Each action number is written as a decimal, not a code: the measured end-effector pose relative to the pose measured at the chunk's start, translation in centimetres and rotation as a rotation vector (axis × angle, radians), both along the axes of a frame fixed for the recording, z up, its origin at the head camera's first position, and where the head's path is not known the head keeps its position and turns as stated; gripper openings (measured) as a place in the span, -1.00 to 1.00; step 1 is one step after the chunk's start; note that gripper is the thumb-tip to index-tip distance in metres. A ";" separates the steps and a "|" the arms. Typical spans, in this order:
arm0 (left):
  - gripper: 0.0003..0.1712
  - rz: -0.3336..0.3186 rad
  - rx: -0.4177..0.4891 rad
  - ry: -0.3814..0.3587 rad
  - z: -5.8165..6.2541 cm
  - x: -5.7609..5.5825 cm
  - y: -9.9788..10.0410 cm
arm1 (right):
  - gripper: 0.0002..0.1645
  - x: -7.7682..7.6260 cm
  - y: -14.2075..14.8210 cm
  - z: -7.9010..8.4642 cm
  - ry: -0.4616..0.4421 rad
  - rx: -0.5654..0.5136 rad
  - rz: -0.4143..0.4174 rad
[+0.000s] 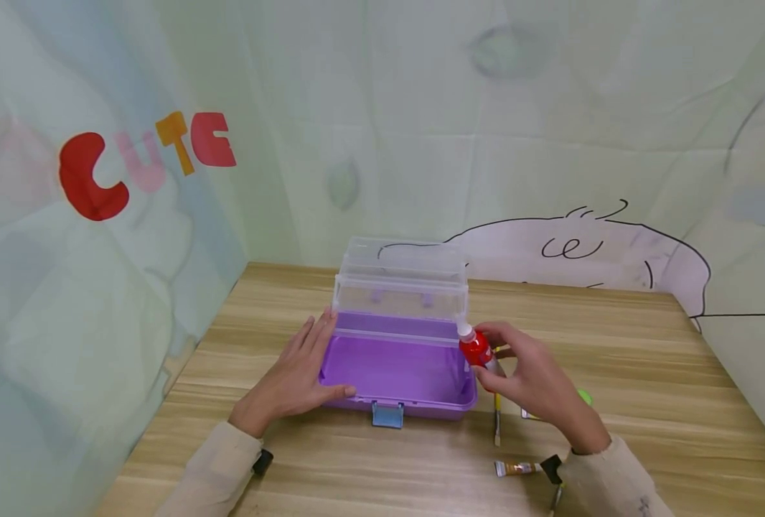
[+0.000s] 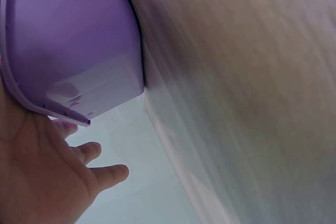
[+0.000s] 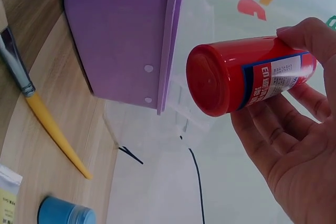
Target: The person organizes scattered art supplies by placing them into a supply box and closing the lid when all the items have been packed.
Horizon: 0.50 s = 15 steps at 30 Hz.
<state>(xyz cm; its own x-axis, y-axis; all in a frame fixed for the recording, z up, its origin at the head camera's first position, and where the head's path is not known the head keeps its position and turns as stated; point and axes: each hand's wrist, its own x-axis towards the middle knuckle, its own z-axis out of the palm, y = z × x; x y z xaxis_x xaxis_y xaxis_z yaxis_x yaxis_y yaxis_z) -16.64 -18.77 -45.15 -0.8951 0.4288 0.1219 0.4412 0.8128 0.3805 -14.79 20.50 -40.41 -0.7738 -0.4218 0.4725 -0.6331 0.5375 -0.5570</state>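
Note:
A purple plastic box stands on the table with its clear lid raised at the back and its blue latch hanging at the front. My left hand rests along the box's left rim with fingers stretched out, the thumb over the front corner. In the left wrist view, the palm lies against that rim. My right hand holds a red bottle with a white cap beside the box's right edge. The right wrist view shows its printed label, with the bottle tilted and raised above the table.
A yellow-handled paintbrush lies right of the box. Nearer me are a brown paint tube and another brush. A blue container stands on the table in the right wrist view. Printed cloth walls border the table.

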 end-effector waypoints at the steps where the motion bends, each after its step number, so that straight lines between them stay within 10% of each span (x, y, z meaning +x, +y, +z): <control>1: 0.45 0.000 0.000 -0.001 0.0 0.0 0.0 | -0.34 0.0 -0.1 0.0 0.000 0.004 0.002; 15: 0.46 -0.005 0.008 -0.001 -0.3 -0.1 -0.2 | -0.36 -0.5 -1.3 0.4 -0.057 -0.003 0.049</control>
<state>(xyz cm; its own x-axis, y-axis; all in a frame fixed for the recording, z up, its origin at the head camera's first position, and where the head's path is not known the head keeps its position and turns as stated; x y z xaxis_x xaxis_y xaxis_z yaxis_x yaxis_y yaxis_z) -16.78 -18.92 -45.42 -0.8930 0.4323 0.1248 0.4450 0.8074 0.3874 -15.33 19.20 -40.05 -0.7777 -0.4588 0.4297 -0.6262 0.5050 -0.5941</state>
